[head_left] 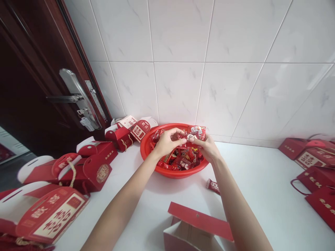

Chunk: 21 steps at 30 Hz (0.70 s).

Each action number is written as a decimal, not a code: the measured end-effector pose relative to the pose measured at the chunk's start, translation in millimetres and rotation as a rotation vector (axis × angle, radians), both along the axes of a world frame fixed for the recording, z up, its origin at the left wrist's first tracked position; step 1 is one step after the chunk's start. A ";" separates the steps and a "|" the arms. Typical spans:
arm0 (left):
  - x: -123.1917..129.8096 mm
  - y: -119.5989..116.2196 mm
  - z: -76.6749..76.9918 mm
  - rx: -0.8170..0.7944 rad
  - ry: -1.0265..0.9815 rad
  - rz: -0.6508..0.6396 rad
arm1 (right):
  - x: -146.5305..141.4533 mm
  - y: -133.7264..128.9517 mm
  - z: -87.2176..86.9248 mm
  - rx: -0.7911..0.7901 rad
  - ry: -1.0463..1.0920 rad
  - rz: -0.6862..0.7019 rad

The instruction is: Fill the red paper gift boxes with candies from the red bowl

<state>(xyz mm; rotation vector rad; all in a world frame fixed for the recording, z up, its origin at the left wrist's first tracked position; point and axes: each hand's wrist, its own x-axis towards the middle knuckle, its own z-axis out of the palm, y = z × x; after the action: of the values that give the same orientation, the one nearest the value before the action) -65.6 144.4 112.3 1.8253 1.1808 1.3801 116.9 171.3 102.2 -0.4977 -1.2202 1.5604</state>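
Note:
Over a red plastic basket (pixel 172 175) piled with wrapped sweets (pixel 183 163), both hands are raised together. My right hand (pixel 210 148) grips a red candy packet (pixel 199 131) with white print, its thumb across the front. At the packet's left edge, my left hand (pixel 166 142) has thumb and fingertips closed on it. A small wrapped candy bar (pixel 213 186) lies on the white table, partly behind my right forearm. Nearest me stands a red gift box (pixel 197 218) with its top open; its lower part runs out of view.
Several red gift boxes (pixel 96 167) with rope handles line the left side, some with open flaps. More red boxes (pixel 315 157) stand along the right edge of the white table (pixel 251 174). Behind are a tiled wall (pixel 180 87) and a dark door (pixel 34 52).

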 end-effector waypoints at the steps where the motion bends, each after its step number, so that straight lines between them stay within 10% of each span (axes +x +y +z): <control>1: -0.1 0.0 0.6 0.011 0.001 0.009 | 0.0 0.5 -0.9 0.008 -0.010 0.018; 21: -1.3 -3.0 0.3 -0.013 0.001 -0.027 | 2.7 -3.0 0.1 0.018 -0.057 0.087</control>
<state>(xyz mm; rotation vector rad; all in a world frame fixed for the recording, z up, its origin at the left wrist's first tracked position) -66.9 141.4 112.6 1.8269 1.1592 1.3533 119.6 168.2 102.3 -0.4860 -1.3136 1.6165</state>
